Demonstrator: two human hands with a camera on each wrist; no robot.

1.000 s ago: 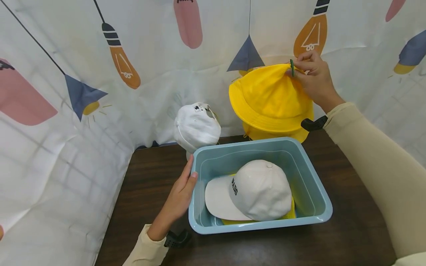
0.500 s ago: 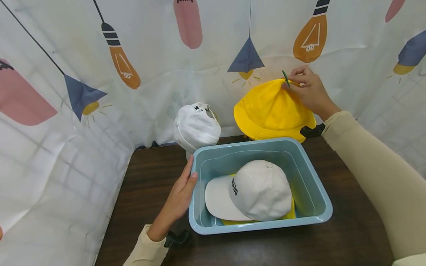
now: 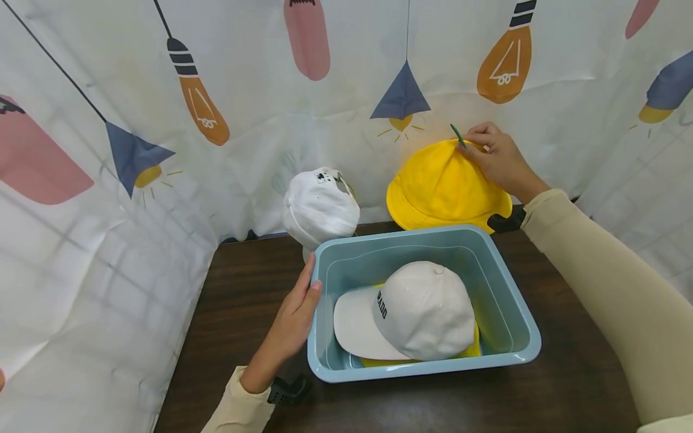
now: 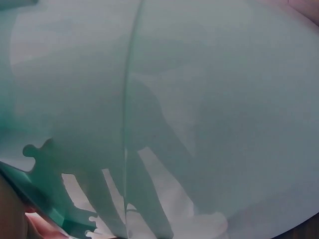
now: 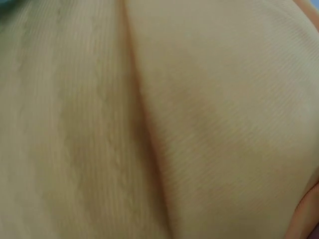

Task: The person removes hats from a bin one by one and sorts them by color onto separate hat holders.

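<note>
Pinching from above, right hand (image 3: pixel 500 157), yellow hat (image 3: pixel 441 186) below grip.

black letters (image 3: pixel 382 305) that look like RADO, on the white cap (image 3: pixel 430 310) in the blue tub (image 3: pixel 417 368), word's start hard to see, small black mark (image 3: pixel 323 177) on the other white cap (image 3: pixel 320 207), too tiny to read
</note>
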